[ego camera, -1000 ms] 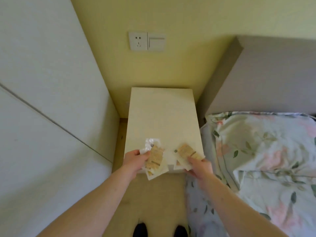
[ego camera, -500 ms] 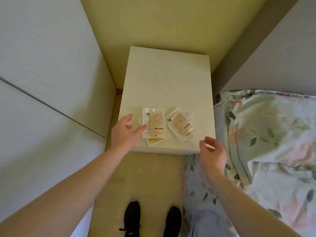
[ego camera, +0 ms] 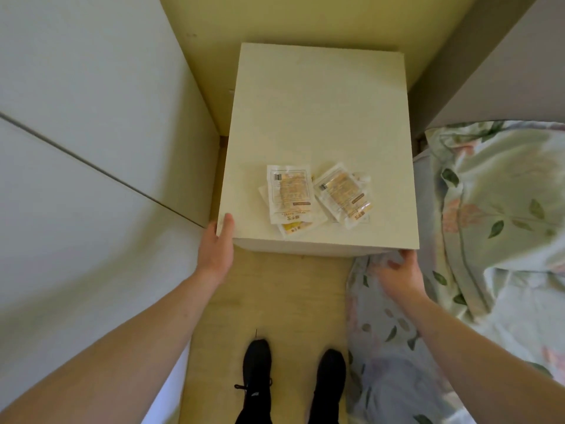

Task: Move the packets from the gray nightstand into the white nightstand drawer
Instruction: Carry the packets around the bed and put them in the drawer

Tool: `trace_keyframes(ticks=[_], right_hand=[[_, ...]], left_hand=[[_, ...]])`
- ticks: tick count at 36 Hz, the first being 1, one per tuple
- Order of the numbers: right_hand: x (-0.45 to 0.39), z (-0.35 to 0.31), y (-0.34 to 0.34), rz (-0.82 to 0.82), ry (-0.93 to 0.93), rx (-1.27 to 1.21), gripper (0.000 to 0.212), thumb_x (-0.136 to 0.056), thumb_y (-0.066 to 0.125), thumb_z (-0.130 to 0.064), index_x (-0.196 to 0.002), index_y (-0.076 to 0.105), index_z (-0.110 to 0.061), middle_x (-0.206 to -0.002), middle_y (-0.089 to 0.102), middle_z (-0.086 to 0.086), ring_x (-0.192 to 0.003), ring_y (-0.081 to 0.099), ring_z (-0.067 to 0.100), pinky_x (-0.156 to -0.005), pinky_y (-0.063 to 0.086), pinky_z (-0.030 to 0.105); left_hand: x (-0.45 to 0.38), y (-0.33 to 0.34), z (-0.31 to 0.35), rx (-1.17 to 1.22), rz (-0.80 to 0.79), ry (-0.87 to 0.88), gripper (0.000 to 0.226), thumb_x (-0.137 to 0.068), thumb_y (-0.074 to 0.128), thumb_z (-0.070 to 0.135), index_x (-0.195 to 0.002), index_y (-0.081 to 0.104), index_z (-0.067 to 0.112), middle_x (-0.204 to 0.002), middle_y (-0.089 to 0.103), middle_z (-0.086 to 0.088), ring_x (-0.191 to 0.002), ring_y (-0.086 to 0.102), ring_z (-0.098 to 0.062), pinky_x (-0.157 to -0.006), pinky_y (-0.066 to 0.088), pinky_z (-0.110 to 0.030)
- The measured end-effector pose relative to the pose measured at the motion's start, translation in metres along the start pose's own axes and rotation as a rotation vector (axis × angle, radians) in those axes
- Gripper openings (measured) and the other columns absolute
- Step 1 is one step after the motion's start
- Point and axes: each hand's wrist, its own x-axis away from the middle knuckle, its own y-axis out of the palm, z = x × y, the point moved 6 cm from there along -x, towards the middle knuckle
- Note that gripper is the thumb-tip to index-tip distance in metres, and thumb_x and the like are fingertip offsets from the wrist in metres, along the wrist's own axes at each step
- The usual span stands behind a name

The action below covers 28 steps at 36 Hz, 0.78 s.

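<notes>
- Black shoes [ego camera: 293,377] stood on the wood floor [ego camera: 275,295], nearest the camera.
- left hand [ego camera: 216,249] lay fingers straight, flat against the white nightstand [ego camera: 318,117] at its front-left corner, holding nothing.
- right hand [ego camera: 397,273] sat at the front-right corner beside the floral bedding [ego camera: 495,209]; grip state unclear, fingertips hidden under the edge.
- packets [ego camera: 318,197] lay overlapping on the nightstand top, near its front edge.

Packets [ego camera: 318,197] lie on the white nightstand [ego camera: 318,111] toward six o'clock. The left hand [ego camera: 215,250] touches its seven o'clock corner; the right hand [ego camera: 397,275] hovers at five o'clock, beside the floral bedding [ego camera: 495,215].
</notes>
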Motion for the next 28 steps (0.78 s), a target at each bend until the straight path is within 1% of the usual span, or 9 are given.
trace_keyframes(ticks=[2, 4, 8, 10, 14, 18, 21, 23, 28], right_hand=[[0.002, 0.003, -0.002, -0.017, -0.009, -0.012, 0.084, -0.081, 0.076, -0.026, -0.151, 0.029, -0.037, -0.151, 0.046, -0.010, -0.128, 0.056, 0.022, -0.102, 0.050, 0.047], [0.000, 0.004, -0.005, -0.047, 0.010, -0.034, 0.083, -0.081, 0.076, -0.022, -0.150, 0.032, -0.037, -0.146, 0.048, -0.011, -0.124, 0.055, 0.021, -0.099, 0.048, 0.042], [0.001, 0.006, -0.012, -0.102, 0.068, 0.045, 0.081, -0.084, 0.070, -0.019, -0.152, 0.029, -0.038, -0.107, 0.063, -0.005, -0.080, 0.057, 0.009, -0.068, 0.047, 0.030], [0.006, 0.008, -0.015, -0.104, 0.075, 0.087, 0.080, -0.085, 0.068, -0.018, -0.153, 0.028, -0.034, -0.091, 0.058, -0.013, -0.075, 0.055, 0.005, -0.061, 0.044, 0.028], [0.028, 0.015, -0.019, -0.138, 0.066, 0.154, 0.073, -0.088, 0.062, -0.018, -0.153, 0.028, -0.025, -0.092, 0.058, -0.006, -0.081, 0.062, 0.017, -0.064, 0.053, 0.035], [0.056, 0.026, -0.026, -0.199, 0.044, 0.285, 0.063, -0.096, 0.057, -0.013, -0.152, 0.027, -0.016, -0.091, 0.060, 0.006, -0.077, 0.064, 0.025, -0.056, 0.050, 0.033], [0.073, 0.037, -0.029, -0.244, 0.031, 0.405, 0.058, -0.096, 0.059, -0.014, -0.146, 0.030, -0.008, -0.097, 0.062, 0.012, -0.081, 0.064, 0.027, -0.061, 0.050, 0.033], [0.081, 0.048, -0.027, -0.308, 0.051, 0.509, 0.057, -0.096, 0.061, -0.018, -0.142, 0.030, -0.003, -0.095, 0.061, 0.010, -0.078, 0.060, 0.022, -0.062, 0.047, 0.029], [0.098, 0.071, -0.030, -0.392, 0.179, 0.665, 0.059, -0.092, 0.064, -0.022, -0.141, 0.036, -0.003, -0.127, 0.057, 0.018, -0.113, 0.059, 0.032, -0.087, 0.045, 0.036]], left_hand=[[0.007, 0.000, -0.004, -0.007, -0.006, 0.009, 0.053, -0.091, 0.041, 0.074, -0.123, 0.051, 0.033, -0.105, 0.056, 0.026, -0.095, 0.053, 0.002, -0.072, 0.038, -0.017], [0.012, 0.000, -0.006, 0.003, -0.042, 0.011, 0.056, -0.088, 0.048, 0.073, -0.120, 0.057, 0.029, -0.109, 0.062, 0.020, -0.101, 0.057, -0.001, -0.076, 0.041, -0.021], [0.024, 0.003, -0.007, 0.018, -0.137, 0.010, 0.064, -0.081, 0.065, 0.064, -0.135, 0.055, 0.031, -0.125, 0.063, 0.018, -0.116, 0.056, -0.005, -0.089, 0.045, -0.025], [0.031, 0.002, -0.007, -0.048, -0.147, 0.009, 0.068, -0.076, 0.068, 0.062, -0.137, 0.052, 0.033, -0.127, 0.061, 0.020, -0.118, 0.054, -0.005, -0.094, 0.046, -0.028], [0.046, -0.006, -0.019, -0.174, -0.198, -0.001, 0.061, -0.073, 0.075, 0.047, -0.130, 0.052, 0.044, -0.123, 0.063, 0.018, -0.116, 0.057, -0.006, -0.098, 0.049, -0.034], [0.064, -0.017, -0.041, -0.370, -0.223, -0.044, 0.081, -0.085, 0.076, 0.026, -0.154, 0.034, 0.029, -0.147, 0.050, 0.002, -0.135, 0.047, -0.020, -0.108, 0.047, -0.045], [0.078, -0.026, -0.053, -0.520, -0.255, -0.058, 0.075, -0.088, 0.074, 0.024, -0.153, 0.037, 0.023, -0.140, 0.055, -0.001, -0.109, 0.058, -0.010, -0.080, 0.052, -0.021], [0.087, -0.031, -0.061, -0.608, -0.291, -0.077, 0.071, -0.088, 0.072, 0.024, -0.152, 0.040, 0.020, -0.135, 0.058, -0.001, -0.095, 0.058, -0.005, -0.073, 0.048, -0.017], [0.109, -0.043, -0.079, -0.733, -0.355, -0.178, 0.080, -0.089, 0.069, 0.028, -0.157, 0.028, 0.016, -0.155, 0.044, -0.004, -0.136, 0.048, -0.023, -0.106, 0.043, -0.028]])
